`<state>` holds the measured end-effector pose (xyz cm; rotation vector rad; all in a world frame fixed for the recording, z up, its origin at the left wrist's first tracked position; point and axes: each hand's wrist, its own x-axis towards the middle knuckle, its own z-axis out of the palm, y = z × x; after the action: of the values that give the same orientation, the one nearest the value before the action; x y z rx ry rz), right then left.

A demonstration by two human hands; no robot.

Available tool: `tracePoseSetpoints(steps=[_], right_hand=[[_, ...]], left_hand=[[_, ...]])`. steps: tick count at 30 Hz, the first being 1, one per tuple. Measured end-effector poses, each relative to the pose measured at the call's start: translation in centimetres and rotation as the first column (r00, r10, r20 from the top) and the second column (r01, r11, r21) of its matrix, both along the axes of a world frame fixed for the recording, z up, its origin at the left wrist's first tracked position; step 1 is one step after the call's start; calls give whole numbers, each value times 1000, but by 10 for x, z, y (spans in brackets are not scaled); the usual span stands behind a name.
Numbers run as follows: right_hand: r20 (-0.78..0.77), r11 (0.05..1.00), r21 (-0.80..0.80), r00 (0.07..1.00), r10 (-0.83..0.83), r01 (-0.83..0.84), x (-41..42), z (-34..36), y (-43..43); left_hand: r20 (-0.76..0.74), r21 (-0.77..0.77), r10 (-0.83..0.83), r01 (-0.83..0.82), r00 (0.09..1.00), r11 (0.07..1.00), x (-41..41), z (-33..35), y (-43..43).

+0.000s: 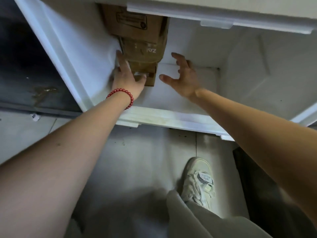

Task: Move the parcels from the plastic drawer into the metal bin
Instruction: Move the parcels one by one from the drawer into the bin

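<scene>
Overhanging the plastic drawer (163, 117), a white ledge (223, 12) partly covers parcels (142, 48).

Brown cardboard parcels (142, 50) are lying in a row inside the white rectangular plastic drawer (171, 117), along its left wall. My left hand (127, 74) is wrapping the left side and near face of the nearest small parcel (144, 66). My right hand (183, 78) is hovering right of that parcel, apart from it. The dark grey metal bin (25, 66) is standing just left of the drawer. My pale lace-up shoe (199, 181) is resting on the floor before the drawer.
</scene>
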<state>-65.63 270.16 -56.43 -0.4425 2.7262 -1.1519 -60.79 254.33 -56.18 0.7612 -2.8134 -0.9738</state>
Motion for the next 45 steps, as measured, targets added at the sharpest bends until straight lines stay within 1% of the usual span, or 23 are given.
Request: tracePoseSetpoints(steps=[2, 5, 7, 9, 11, 13, 16, 18, 20, 22, 25, 27, 29, 31, 33, 36, 39, 42, 45], right_hand=[[-24, 1000, -10, 1000, -2, 1, -7, 2, -8], [3, 998, -63, 1000, -6, 6, -16, 2, -16], [24, 989, -145, 1000, -16, 19, -19, 1, -22], [29, 973, -229, 999, -21, 27, -19, 2, -28], [34, 958, -284, 999, -27, 35, -17, 6, -37], [55, 926, -368, 996, -67, 83, -13, 10, -46], [100, 867, -465, 984, -149, 178, -12, 11, -48], [121, 853, -480, 978, -167, 205, -14, 10, -42], [147, 840, -492, 973, -179, 229, -15, 8, -36], [174, 808, -523, 962, -213, 273, -12, 10, -31], [226, 768, -529, 932, -282, 361, -3, 16, -26], [273, 755, -511, 911, -309, 410, 7, 20, -23], [322, 740, -498, 889, -326, 452, 19, 22, -20], [417, 682, -508, 843, -340, 526, 30, 21, -17], [500, 628, -491, 786, -364, 604, 40, 18, -12], [554, 590, -475, 743, -376, 653, 52, 12, -2], [574, 579, -478, 734, -363, 660, 65, 6, 8], [543, 594, -508, 767, -342, 624, 78, 9, 16], [506, 638, -532, 813, -287, 556, 88, 21, 24]], left_hand=[[-42, 55, 34, -32, 999, 998, -8, 0, -2], [-51, 74, 36, -32, 998, 997, -18, 3, -1], [-64, 97, 49, -42, 997, 994, -23, 4, 2], [-75, 111, 98, -90, 992, 990, -27, 4, 2], [-113, 169, 148, -128, 982, 977, -28, 5, 2], [-164, 229, 168, -128, 972, 965, -28, 7, 0], [-242, 254, 155, -92, 958, 963, -29, 6, -6], [-272, 247, 120, -52, 955, 968, -31, 5, -9], [-275, 208, 71, -13, 959, 978, -31, 7, -8], [-251, 162, 31, 10, 967, 987, -28, 10, -5], [-184, 149, 14, 13, 983, 989, -18, 13, -1], [-171, 176, 16, 14, 985, 984, -8, 14, 2], [-193, 253, 31, 19, 981, 967, 3, 15, 6], [-220, 325, 42, 32, 975, 945, 15, 17, 15], [-237, 356, 41, 47, 971, 933, 26, 20, 23], [-242, 371, 6, 86, 970, 925, 30, 28, 28], [-213, 346, -47, 120, 976, 931, 34, 42, 36], [-208, 312, -33, 99, 978, 945, 39, 52, 44], [-193, 385, 27, 50, 981, 922, 49, 57, 47]])
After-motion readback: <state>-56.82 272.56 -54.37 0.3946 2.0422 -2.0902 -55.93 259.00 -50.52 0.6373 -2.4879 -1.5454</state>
